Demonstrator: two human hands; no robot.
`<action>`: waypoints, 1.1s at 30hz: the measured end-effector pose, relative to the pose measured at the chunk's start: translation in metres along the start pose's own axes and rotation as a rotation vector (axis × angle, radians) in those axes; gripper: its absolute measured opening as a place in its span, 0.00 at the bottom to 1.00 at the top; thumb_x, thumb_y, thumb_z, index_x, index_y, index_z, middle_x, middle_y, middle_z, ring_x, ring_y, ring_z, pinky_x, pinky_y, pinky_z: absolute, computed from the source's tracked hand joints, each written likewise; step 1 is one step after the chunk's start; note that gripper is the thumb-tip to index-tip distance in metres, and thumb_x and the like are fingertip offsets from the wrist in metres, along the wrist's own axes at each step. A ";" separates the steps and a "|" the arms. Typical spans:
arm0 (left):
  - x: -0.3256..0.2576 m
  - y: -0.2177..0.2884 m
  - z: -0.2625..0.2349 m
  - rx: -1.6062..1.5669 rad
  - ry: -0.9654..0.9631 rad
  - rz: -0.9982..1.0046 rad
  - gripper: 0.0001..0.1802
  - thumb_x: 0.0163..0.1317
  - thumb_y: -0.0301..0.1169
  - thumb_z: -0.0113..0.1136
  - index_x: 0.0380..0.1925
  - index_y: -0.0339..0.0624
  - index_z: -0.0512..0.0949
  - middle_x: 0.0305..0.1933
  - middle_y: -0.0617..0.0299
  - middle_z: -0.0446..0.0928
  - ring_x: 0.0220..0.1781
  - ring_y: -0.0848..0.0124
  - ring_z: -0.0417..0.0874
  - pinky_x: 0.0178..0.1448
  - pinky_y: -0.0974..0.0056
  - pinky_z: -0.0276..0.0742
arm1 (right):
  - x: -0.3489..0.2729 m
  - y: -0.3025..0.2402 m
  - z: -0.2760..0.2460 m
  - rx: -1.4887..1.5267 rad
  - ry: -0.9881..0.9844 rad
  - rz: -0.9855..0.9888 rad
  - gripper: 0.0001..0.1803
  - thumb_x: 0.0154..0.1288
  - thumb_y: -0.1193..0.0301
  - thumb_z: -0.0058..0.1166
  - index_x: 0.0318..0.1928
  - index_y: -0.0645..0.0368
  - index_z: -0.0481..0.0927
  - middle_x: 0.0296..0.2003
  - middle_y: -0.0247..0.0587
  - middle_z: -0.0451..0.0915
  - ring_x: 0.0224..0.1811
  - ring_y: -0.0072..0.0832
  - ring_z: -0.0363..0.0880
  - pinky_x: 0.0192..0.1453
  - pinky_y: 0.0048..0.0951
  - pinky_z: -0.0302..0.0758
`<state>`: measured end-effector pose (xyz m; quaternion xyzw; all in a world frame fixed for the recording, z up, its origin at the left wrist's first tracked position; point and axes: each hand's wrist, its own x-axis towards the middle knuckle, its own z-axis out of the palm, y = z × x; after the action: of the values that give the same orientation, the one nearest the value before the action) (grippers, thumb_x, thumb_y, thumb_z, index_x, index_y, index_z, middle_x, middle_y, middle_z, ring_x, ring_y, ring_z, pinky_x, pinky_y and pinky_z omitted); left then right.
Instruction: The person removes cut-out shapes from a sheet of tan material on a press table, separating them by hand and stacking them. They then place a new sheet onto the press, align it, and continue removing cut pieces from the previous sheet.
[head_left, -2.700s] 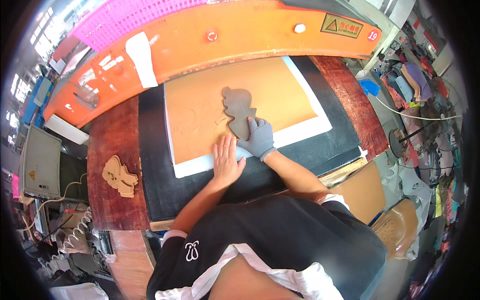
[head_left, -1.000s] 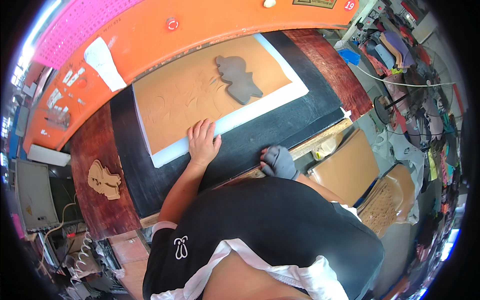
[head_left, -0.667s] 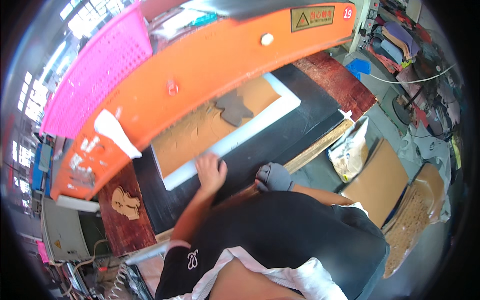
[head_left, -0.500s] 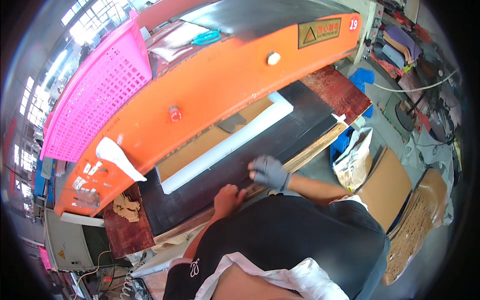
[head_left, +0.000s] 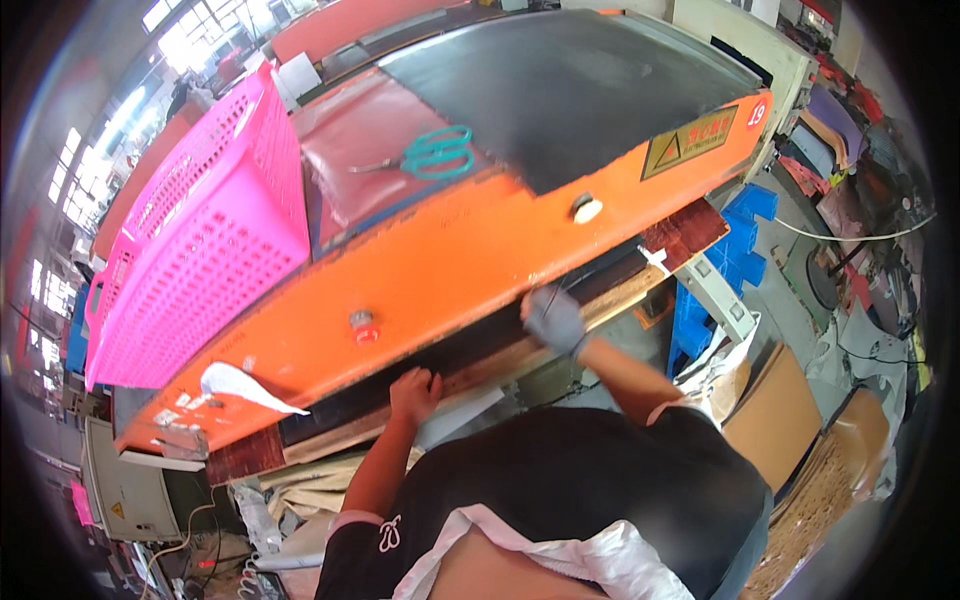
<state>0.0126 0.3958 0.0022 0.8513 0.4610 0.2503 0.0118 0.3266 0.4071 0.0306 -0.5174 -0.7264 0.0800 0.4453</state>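
Note:
My left hand (head_left: 415,393), bare, has its fingers curled at the front edge of a black-topped board (head_left: 470,352) with a wooden front. On the same edge, farther right, rests my right hand (head_left: 555,318) in a grey glove with the fingertips uncovered; its fingers are bent and partly hidden. Most of the board lies under the orange machine front (head_left: 440,270), so only a narrow strip of its black top shows. What lies on the board deeper in is hidden by the machine.
A pink perforated basket (head_left: 215,270) and teal-handled scissors (head_left: 440,152) lie on top of the machine. Its front carries a red button (head_left: 364,328) and a pale knob (head_left: 587,208). At the right stand blue plastic parts (head_left: 745,240) and tan sheets (head_left: 775,405).
The board has slid forward under the machine, taking the white-edged brown sheet out of sight. Both hands have moved forward with it, the left one also leftward. The view has shifted, showing more machine top.

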 end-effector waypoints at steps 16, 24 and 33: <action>-0.009 0.005 0.009 0.139 0.042 -0.147 0.15 0.54 0.35 0.57 0.14 0.41 0.69 0.22 0.54 0.71 0.29 0.53 0.75 0.31 0.53 0.73 | -0.043 -0.011 0.024 -0.345 -0.249 -0.180 0.13 0.57 0.57 0.50 0.29 0.53 0.77 0.28 0.40 0.74 0.33 0.38 0.73 0.39 0.40 0.67; -0.038 0.041 0.008 0.094 0.018 -0.304 0.15 0.55 0.37 0.57 0.18 0.39 0.71 0.28 0.52 0.73 0.37 0.52 0.75 0.41 0.52 0.72 | -0.076 -0.016 0.016 -0.371 -0.253 -0.184 0.13 0.56 0.58 0.50 0.30 0.53 0.78 0.29 0.41 0.76 0.35 0.39 0.74 0.43 0.40 0.67; -0.132 0.129 -0.021 0.042 -0.093 -0.237 0.14 0.56 0.38 0.56 0.21 0.39 0.73 0.29 0.54 0.74 0.38 0.54 0.76 0.39 0.51 0.73 | -0.189 -0.072 -0.041 -0.282 -0.038 -0.205 0.11 0.51 0.62 0.54 0.30 0.56 0.78 0.30 0.41 0.76 0.33 0.41 0.72 0.43 0.41 0.67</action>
<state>0.0445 0.2132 -0.0021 0.8015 0.5625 0.1976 0.0451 0.3204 0.2046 -0.0102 -0.4965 -0.7875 -0.0586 0.3604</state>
